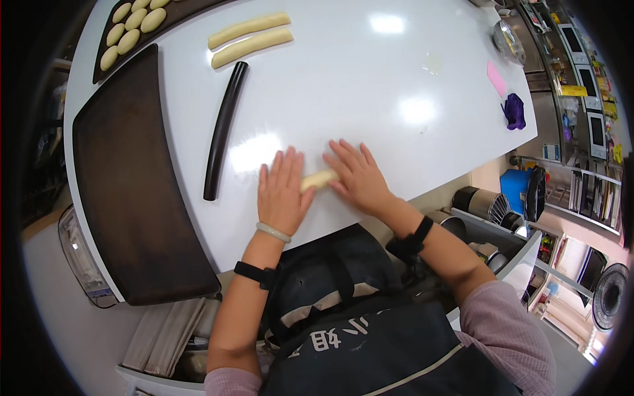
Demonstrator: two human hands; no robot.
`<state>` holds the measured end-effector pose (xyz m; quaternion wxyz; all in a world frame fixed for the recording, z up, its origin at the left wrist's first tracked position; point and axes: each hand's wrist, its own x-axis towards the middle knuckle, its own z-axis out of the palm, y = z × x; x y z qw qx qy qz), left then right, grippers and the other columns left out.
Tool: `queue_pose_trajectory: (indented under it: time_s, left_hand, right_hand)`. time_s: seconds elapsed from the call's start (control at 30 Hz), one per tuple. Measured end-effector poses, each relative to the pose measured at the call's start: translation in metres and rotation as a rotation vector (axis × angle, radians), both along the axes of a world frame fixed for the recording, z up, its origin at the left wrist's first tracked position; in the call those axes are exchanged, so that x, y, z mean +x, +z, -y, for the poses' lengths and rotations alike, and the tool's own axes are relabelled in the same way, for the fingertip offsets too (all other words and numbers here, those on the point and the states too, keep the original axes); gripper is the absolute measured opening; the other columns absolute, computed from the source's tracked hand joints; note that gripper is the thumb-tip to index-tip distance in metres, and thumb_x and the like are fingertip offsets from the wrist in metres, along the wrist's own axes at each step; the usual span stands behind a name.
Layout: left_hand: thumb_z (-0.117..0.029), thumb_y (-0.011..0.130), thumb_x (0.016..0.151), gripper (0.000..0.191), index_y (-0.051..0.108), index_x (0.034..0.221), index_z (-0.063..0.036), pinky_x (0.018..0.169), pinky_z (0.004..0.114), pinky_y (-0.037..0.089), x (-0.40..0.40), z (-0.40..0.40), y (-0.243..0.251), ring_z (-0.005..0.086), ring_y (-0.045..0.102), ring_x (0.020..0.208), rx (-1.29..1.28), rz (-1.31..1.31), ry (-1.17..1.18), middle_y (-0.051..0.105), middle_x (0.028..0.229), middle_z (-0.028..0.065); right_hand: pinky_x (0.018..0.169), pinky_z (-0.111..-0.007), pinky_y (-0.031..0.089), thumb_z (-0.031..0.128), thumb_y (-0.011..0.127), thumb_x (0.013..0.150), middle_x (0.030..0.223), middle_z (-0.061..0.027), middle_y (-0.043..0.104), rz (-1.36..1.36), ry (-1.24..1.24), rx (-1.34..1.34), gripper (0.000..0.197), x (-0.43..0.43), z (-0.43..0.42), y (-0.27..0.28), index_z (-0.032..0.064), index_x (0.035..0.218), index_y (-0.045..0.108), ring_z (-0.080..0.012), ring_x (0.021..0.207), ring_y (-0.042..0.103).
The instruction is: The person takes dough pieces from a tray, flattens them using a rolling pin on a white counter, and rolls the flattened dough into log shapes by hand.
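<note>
A short roll of pale dough (pixel 319 180) lies on the white tabletop near its front edge. My left hand (pixel 282 190) rests flat over its left end, fingers stretched forward. Over the right end is my right hand (pixel 359 178), palm down with the fingers spread. Only the middle of the roll shows; both ends are hidden under the hands. To the left, a dark rolling pin (pixel 225 131) lies lengthwise. Beyond it are two longer dough logs (pixel 252 47), side by side.
A bare dark baking tray (pixel 138 183) lies along the table's left side. Another tray (pixel 185 12) behind it carries several oval dough pieces (pixel 136 20). At the right edge are a pink scraper (pixel 496 79), a crumpled purple item (pixel 514 112) and a metal bowl (pixel 510 42). An open drawer (pixel 520 252) sits below right.
</note>
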<state>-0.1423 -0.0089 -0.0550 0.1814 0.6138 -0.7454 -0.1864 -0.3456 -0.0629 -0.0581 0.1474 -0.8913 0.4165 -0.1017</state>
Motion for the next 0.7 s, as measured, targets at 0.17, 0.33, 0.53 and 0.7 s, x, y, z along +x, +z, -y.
queue_pose_trajectory:
  time_s: [0.17,0.33,0.53,0.7]
  left_hand:
    - [-0.018,0.072,0.079,0.072,0.04,0.142,-0.0051,0.112,0.05,0.028,-0.004,-0.046,-0.003,0.0343,0.037,0.137,0.114,-0.106,-0.142,0.041,0.147,0.0154]
    - [-0.009,0.071,0.076,0.054,0.055,0.128,-0.004,0.108,0.049,0.033,0.001,-0.027,-0.003,0.0349,0.045,0.13,-0.026,-0.142,0.002,0.052,0.135,0.0148]
    - [-0.002,0.067,0.074,0.03,0.065,0.104,-0.0032,0.083,0.044,0.049,0.008,-0.022,0.008,0.0329,0.061,0.095,-0.141,-0.274,0.024,0.062,0.1,0.0112]
    - [-0.003,0.07,0.071,0.035,0.065,0.106,-0.0037,0.078,0.041,0.049,0.026,-0.015,0.011,0.033,0.059,0.089,-0.346,-0.137,-0.077,0.059,0.099,0.0121]
  right_hand:
    - [0.105,-0.047,0.037,0.02,0.07,0.081,0.141,-0.0153,0.046,0.073,0.078,0.126,0.06,-0.031,-0.034,0.014,0.0062,0.135,0.048,-0.0339,0.13,0.044]
    - [0.088,-0.039,0.048,0.011,0.076,0.073,0.117,-0.0108,0.059,0.272,-0.114,0.209,0.057,-0.022,-0.021,0.017,0.0064,0.126,0.056,-0.031,0.105,0.057]
    - [0.078,-0.038,0.049,0.007,0.074,0.072,0.098,-0.0066,0.06,0.286,-0.208,0.335,0.029,-0.018,-0.01,0.036,0.0076,0.1,0.066,-0.0284,0.09,0.057]
    - [0.083,-0.039,0.046,0.005,0.075,0.07,0.104,-0.0076,0.06,0.281,0.024,0.014,0.032,-0.026,-0.005,0.027,0.0092,0.101,0.066,-0.0279,0.098,0.057]
